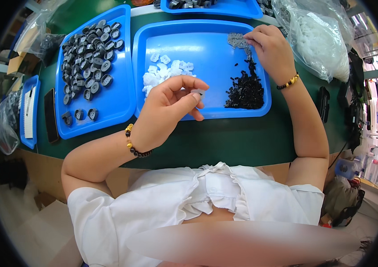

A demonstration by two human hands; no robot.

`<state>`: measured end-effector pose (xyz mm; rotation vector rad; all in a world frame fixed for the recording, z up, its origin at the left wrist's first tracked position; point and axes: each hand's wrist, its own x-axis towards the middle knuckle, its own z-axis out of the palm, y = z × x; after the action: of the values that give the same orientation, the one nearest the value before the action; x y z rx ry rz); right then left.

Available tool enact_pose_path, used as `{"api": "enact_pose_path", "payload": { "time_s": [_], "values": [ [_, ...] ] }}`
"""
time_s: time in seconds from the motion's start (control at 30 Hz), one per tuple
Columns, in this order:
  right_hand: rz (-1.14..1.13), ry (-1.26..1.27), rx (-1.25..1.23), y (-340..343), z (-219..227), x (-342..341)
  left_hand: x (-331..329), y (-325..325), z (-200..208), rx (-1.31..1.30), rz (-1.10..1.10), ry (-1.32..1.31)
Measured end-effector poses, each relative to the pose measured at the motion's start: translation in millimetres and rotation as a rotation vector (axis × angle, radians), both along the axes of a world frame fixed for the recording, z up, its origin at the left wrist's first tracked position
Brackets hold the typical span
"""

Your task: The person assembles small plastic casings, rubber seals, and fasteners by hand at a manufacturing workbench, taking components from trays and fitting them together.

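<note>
My left hand (167, 104) is raised over the near edge of the middle blue tray (206, 38), pinching a small whitish plastic piece (199, 92) between thumb and forefinger. A heap of white translucent plastic pieces (164, 71) lies behind that hand, partly covered by it. At the tray's far right corner, the fingertips of my right hand (267, 46) are drawn together at the edge of a cluster of grey translucent pieces (237, 41). Whatever is between those fingertips is hidden. Many tiny black parts (246, 91) form a pile nearer to me.
Left of the middle tray, another blue tray (120, 95) holds many round dark grey parts (91, 62). A phone (51, 115) and a narrow blue tray (37, 113) lie farther left. A clear bag of white pieces (320, 44) stands at right, near a black object (323, 104).
</note>
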<state>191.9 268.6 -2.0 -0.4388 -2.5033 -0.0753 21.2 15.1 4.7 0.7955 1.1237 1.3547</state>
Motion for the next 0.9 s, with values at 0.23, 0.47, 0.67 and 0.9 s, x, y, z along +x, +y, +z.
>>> {"api": "enact_pose_path", "payload": {
  "time_s": [0.23,0.47,0.67,0.9],
  "values": [
    [-0.001,-0.049,0.043,18.6,-14.4,-9.6,1.3,1.8,1.9,-0.024,0.016,-0.076],
    [-0.055,-0.184,0.034,19.3,-13.9,-13.5,-1.1,0.3,0.7,-0.043,-0.028,-0.092],
    [0.067,0.088,-0.457,-27.0,10.3,-11.1,-0.5,0.4,5.2,-0.026,0.016,-0.134],
    [0.340,0.102,-1.262,-100.9,29.5,-5.0,-5.0,0.1,2.6,0.028,0.055,-0.149]
  ]
}}
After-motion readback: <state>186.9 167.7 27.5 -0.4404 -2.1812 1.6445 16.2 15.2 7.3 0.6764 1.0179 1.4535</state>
